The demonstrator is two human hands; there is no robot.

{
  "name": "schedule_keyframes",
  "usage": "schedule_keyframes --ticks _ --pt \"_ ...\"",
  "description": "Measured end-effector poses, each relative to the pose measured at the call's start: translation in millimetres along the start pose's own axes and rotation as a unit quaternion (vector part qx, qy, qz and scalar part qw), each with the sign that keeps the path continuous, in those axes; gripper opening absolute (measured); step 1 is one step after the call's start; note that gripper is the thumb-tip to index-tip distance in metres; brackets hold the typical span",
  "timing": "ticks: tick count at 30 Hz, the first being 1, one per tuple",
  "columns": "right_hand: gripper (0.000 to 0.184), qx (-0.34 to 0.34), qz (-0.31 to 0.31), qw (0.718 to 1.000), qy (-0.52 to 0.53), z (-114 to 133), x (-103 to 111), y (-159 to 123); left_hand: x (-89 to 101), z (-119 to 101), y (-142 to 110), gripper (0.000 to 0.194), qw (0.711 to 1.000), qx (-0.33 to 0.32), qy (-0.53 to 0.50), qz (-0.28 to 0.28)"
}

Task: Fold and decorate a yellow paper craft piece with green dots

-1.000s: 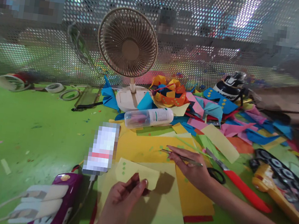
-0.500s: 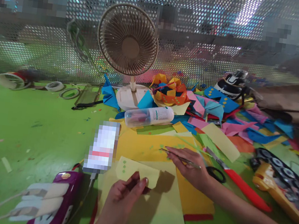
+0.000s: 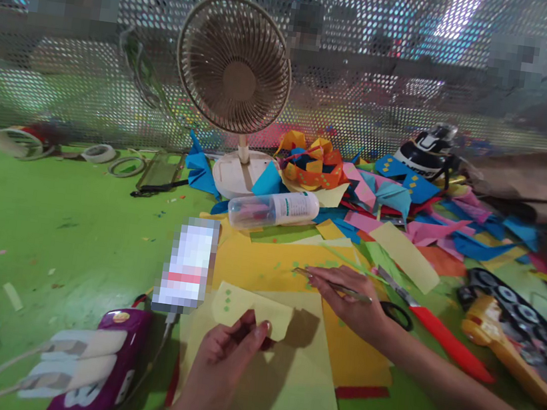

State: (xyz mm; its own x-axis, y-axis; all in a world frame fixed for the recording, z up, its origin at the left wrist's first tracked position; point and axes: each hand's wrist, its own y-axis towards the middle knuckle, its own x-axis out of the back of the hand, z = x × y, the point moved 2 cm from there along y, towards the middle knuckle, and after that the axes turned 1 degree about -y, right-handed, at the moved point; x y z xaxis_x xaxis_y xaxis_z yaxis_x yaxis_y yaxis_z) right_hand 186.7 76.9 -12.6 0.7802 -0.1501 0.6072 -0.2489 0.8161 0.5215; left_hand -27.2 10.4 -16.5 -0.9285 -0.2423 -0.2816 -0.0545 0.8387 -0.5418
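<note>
Between thumb and fingers, my left hand (image 3: 225, 363) pinches a pale yellow piece of paper (image 3: 244, 309) with a short row of small green diamonds near its left end. Below it lies a larger pale yellow sheet (image 3: 298, 396). My right hand (image 3: 349, 299) grips slim metal tweezers (image 3: 333, 285), their tip pointing left over an orange-yellow sheet (image 3: 241, 258). Small green paper bits (image 3: 280, 264) are scattered on that sheet around the tip. Whether the tip holds a bit is too small to tell.
Red-handled scissors (image 3: 451, 343) and a yellow tool (image 3: 493, 335) lie right. A phone (image 3: 188, 264) and purple power strip (image 3: 105, 371) with plugs are left. Behind stand a fan (image 3: 239, 79), a clear bottle (image 3: 273, 210) and folded coloured paper (image 3: 390, 197). Tape rolls (image 3: 19, 143) sit far left.
Both hands keep nearly the same places, with the paper and tweezers still held. The tweezers' tip has shifted very slightly. The whole view has drifted a little upward.
</note>
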Motion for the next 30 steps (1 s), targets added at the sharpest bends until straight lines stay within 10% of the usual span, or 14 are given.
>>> schedule_keyframes --ticks 30 --pt "0.017 0.0 -0.003 1.0 0.003 -5.7 -1.6 -0.6 -3.3 -1.0 -2.9 0.031 1.0 0.004 -0.03 -0.009"
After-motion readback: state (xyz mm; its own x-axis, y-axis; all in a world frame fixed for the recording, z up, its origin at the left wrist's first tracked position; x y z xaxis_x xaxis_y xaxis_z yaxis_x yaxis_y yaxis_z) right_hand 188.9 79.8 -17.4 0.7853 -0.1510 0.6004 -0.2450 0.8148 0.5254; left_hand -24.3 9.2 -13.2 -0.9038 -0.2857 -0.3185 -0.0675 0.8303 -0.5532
